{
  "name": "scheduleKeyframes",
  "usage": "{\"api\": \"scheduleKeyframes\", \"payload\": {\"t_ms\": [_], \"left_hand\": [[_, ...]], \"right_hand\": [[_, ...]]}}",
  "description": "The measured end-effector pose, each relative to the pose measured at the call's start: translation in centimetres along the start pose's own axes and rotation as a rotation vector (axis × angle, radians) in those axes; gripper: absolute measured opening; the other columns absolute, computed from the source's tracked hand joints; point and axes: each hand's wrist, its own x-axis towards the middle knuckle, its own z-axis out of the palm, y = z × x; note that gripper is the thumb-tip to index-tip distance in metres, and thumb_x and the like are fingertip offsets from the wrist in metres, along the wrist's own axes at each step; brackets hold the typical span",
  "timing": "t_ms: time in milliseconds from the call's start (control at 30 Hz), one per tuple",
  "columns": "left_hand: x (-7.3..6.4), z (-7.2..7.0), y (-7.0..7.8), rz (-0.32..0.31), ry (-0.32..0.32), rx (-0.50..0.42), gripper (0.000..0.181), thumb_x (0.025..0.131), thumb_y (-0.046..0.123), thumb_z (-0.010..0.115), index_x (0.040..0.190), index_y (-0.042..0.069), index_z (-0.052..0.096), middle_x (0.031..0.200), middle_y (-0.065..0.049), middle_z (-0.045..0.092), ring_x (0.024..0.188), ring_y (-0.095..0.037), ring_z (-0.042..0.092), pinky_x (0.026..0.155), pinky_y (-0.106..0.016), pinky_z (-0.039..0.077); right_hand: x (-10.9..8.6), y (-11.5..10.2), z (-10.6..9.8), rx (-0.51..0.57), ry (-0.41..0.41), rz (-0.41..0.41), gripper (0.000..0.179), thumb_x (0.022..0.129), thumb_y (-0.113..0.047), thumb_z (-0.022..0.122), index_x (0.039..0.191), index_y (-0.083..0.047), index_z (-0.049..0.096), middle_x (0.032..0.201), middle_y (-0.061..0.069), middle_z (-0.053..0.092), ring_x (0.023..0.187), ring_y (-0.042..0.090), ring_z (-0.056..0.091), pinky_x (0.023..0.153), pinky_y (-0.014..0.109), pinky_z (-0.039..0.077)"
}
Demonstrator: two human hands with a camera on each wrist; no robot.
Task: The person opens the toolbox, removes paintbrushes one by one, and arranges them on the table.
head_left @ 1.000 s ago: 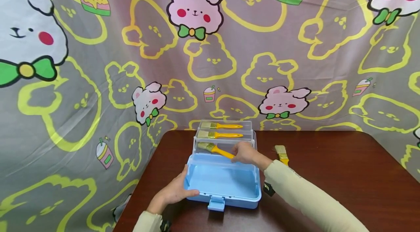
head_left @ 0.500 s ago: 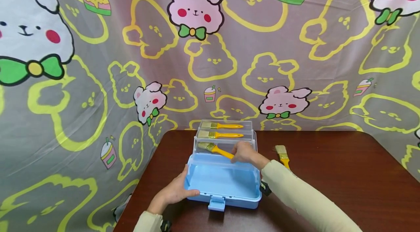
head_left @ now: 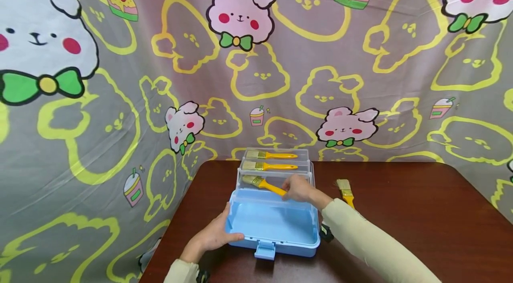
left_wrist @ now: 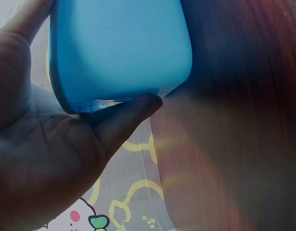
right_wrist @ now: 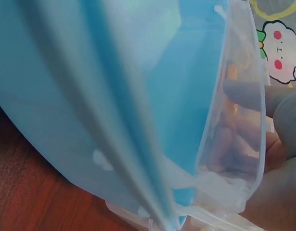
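A light blue toolbox (head_left: 276,249) stands with its fold-out clear trays (head_left: 276,188) spread behind its main compartment. My left hand (head_left: 210,233) holds the box's front left corner, thumb along the front and fingers up the left side; the left wrist view shows the palm beside the blue wall (left_wrist: 123,48). My right hand (head_left: 298,188) pinches the handle end of a yellow-handled paintbrush (head_left: 262,183), which lies slanted in the nearest clear tray, bristles to the left. In the right wrist view, the fingers (right_wrist: 246,96) show partly through clear plastic by the orange-looking handle (right_wrist: 232,74).
Two more paintbrushes, one in the middle tray (head_left: 276,167) and one in the back tray (head_left: 276,155), lie level. Another paintbrush (head_left: 346,192) rests on the dark wooden table (head_left: 421,212), partly behind the right sleeve. A patterned curtain (head_left: 280,74) hangs behind and at left.
Both hands, the toolbox and the paintbrushes keep nearly the same places. The head view has shifted slightly, and the right forearm has moved a little.
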Motion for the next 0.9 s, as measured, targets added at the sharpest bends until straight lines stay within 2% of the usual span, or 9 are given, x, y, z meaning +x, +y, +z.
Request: {"api": "scheduleKeyframes", "payload": {"t_ms": [167, 433, 900], "left_hand": [[0.0, 0.0, -0.1, 0.013, 0.003, 0.007, 0.116, 0.076, 0.042, 0.077, 0.149, -0.004, -0.001, 0.151, -0.027, 0.015, 0.131, -0.041, 0.030, 0.103, -0.060, 0.025], [-0.1, 0.0, 0.0, 0.019, -0.004, 0.017, 0.115, 0.077, 0.042, 0.077, 0.147, -0.008, 0.000, 0.150, -0.030, 0.016, 0.132, -0.041, 0.029, 0.104, -0.058, 0.025], [-0.1, 0.1, 0.2, 0.003, 0.002, 0.030, 0.116, 0.076, 0.043, 0.077, 0.148, -0.008, 0.001, 0.149, -0.031, 0.018, 0.130, -0.041, 0.031, 0.103, -0.059, 0.026]], "right_hand": [[0.1, 0.2, 0.1, 0.030, -0.005, -0.034, 0.022, 0.075, -0.006, 0.079, 0.094, -0.004, 0.071, 0.084, 0.002, 0.063, 0.075, 0.017, 0.056, 0.071, 0.034, 0.051], [0.4, 0.3, 0.4, 0.071, -0.006, -0.068, 0.028, 0.078, -0.004, 0.076, 0.105, -0.001, 0.070, 0.091, 0.004, 0.066, 0.082, 0.018, 0.059, 0.076, 0.036, 0.052], [0.4, -0.7, 0.0, 0.062, -0.035, -0.126, 0.031, 0.082, 0.002, 0.068, 0.113, 0.000, 0.067, 0.101, 0.007, 0.066, 0.086, 0.019, 0.058, 0.081, 0.039, 0.051]]}}
